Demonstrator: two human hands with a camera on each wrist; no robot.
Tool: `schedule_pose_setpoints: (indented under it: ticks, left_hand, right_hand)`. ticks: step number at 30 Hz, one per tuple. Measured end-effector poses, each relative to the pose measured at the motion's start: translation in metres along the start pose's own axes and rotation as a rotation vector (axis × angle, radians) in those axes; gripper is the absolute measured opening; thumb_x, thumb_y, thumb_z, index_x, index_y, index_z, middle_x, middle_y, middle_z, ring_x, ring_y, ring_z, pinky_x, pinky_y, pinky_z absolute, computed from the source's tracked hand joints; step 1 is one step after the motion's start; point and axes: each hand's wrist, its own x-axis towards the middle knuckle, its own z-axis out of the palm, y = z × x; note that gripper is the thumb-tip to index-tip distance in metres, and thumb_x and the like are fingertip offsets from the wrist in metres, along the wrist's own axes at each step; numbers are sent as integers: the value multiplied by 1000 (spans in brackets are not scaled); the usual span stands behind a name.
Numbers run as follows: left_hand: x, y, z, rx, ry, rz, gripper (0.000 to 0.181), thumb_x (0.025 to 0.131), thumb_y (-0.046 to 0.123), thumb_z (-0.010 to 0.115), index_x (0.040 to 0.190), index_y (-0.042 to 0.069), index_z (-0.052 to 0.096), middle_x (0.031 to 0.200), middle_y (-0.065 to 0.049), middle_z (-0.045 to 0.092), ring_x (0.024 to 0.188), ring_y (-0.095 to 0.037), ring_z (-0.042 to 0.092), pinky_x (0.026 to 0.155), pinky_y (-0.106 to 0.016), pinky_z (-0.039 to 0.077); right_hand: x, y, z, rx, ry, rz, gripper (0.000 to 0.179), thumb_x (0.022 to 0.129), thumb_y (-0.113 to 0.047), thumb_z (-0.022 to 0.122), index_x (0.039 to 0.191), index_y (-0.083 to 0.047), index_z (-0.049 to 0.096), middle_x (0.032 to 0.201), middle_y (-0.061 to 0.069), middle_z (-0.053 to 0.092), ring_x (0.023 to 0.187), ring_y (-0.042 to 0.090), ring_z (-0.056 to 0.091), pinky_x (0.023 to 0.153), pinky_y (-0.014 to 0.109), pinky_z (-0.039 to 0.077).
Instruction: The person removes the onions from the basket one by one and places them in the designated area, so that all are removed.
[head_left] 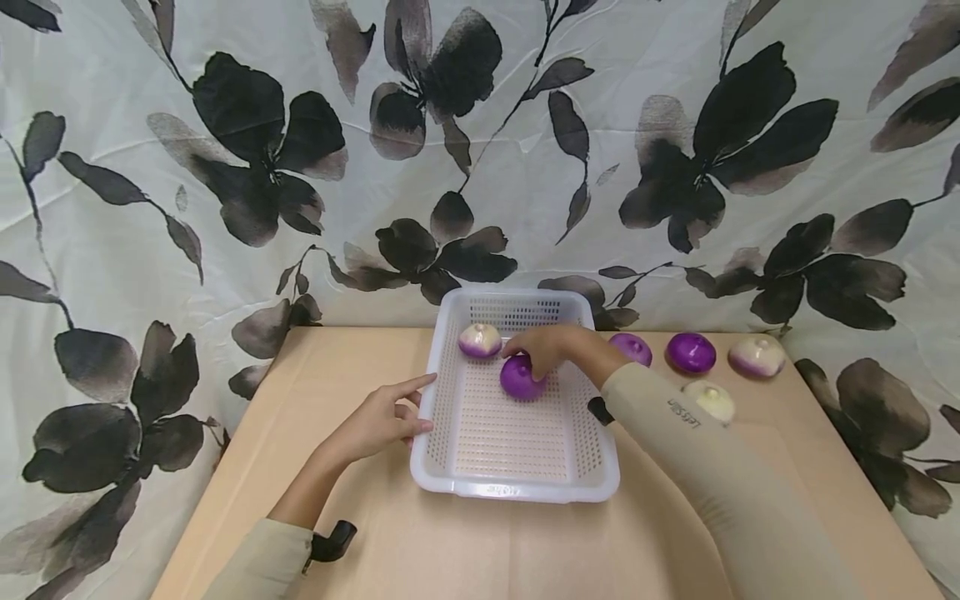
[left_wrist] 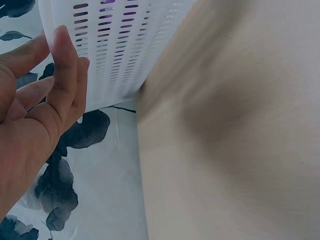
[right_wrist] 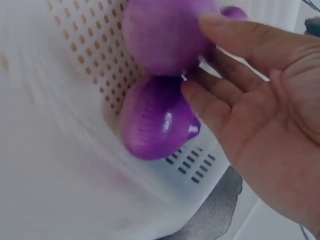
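Note:
My right hand point(head_left: 543, 346) reaches into a white perforated plastic basket point(head_left: 441, 467) and grips a purple onion point(head_left: 522, 380), thumb on its side. Close by in the right wrist view is a second purple onion point(right_wrist: 160, 120), lying in the basket under the fingers point(right_wrist: 207, 102); the hand covers it in the head view. A white-and-purple onion point(head_left: 480, 342) lies at the basket's back left. My left hand point(head_left: 378, 421) touches the basket's left side, with its index finger extended to the rim. The left wrist view shows fingertips point(left_wrist: 61, 40) against the outer wall.
To the right of the basket on the wooden table point(head_left: 360, 517) lie a purple onion point(head_left: 632, 347), another purple onion point(head_left: 691, 353), a white-and-purple onion point(head_left: 757, 357) and a pale onion point(head_left: 712, 400) partly behind my right sleeve. A floral cloth point(head_left: 525, 150) hangs behind the table.

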Motion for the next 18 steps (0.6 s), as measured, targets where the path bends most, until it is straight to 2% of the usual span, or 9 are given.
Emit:
schedule_pose_setpoints:
  ticks: [4, 8, 13, 18]
  left_hand:
    - [0, 0, 1, 5, 1, 1, 75, 90, -1, 75, 156, -1, 40, 112, -24, 58, 73, -18, 66, 65, -42, 64]
    - [0, 0, 1, 13, 1, 3, 75, 90, -1, 76, 156, 0, 41, 112, -23, 58, 74, -18, 67, 66, -44, 64]
    - [-2, 1, 1, 12, -6, 4, 75, 90, -1, 76, 156, -1, 40, 113, -23, 59, 74, -19, 67, 66, -44, 64]
    - [-3, 1, 0, 15, -9, 7, 76, 90, 0, 76, 156, -1, 40, 113, -24, 59, 74, -19, 67, 67, -48, 64]
  right_hand:
    - [4, -6, 3, -69, 16, 14, 72, 82, 6, 74, 148, -17, 57, 140, 7, 58, 121, 23, 54, 103, 36, 52]
    - [6, -10, 8, -74, 30, 34, 71, 83, 4, 75, 147, -19, 58, 133, 5, 58, 114, 21, 53, 91, 31, 50]
    - [7, -13, 12, -50, 49, 30, 66, 84, -3, 77, 146, -19, 60, 136, 4, 60, 114, 20, 55, 94, 32, 53]
    - [8, -12, 15, -24, 61, 8, 61, 86, -8, 79, 144, -18, 62, 139, 5, 60, 122, 20, 56, 105, 36, 52]
